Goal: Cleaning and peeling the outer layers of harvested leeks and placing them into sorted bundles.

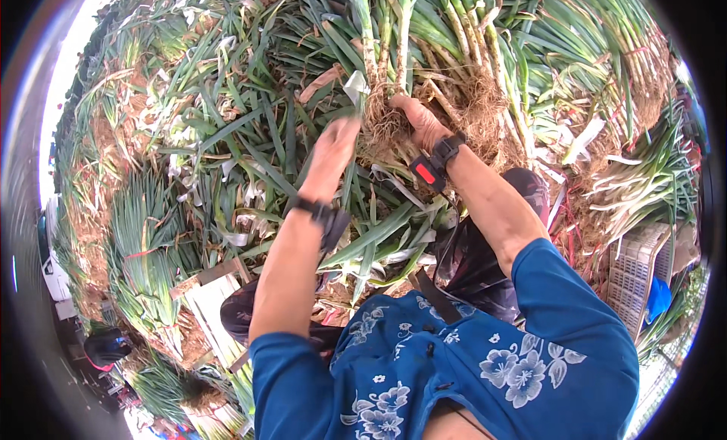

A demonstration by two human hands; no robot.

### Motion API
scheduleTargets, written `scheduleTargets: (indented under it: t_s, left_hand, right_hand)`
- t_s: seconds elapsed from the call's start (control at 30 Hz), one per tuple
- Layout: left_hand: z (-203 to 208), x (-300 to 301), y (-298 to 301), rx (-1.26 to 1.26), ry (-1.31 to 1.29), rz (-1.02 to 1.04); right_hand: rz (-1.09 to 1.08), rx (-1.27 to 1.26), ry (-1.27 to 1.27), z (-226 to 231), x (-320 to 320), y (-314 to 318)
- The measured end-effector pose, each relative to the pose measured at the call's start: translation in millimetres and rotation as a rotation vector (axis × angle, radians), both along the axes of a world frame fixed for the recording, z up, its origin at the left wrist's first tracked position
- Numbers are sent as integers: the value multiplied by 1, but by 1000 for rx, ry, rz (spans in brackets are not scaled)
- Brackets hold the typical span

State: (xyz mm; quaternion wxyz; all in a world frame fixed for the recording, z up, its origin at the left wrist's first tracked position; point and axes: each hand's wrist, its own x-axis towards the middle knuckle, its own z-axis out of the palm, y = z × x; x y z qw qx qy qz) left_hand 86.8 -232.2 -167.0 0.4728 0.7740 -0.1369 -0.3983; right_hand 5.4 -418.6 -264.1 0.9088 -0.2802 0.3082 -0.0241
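Outdoor site under bright daylight, washed out white along the left rim. Heaps of green onions (pixel 189 137) covered the ground on all sides, soil showing between them. 1 pale plastic crate (pixel 634 269) stood at right, a wooden slat frame (pixel 208 288) lower left.

A pale slatted plastic crate (pixel 634 269) stands at the right; no labels or screens seem visible
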Motion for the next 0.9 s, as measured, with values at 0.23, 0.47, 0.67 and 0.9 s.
scheduleTargets:
  t_s: [0.23,0.47,0.67,0.9]
  left_hand:
    - [-62,11,-75,348,-427,123]
    - [-78,6,-70,44,-412,183]
    - [-63,-33,-79,-353,-75,392]
    - [-59,-41,-76,-497,-88,541]
  right_hand:
    - [5,-166,98,9,-7,35]
    - [-274,183,-30,-2,-1,38]
    - [-328,65,80,-12,-11,25]
    - [-396,-12,263,-10,-17,14]
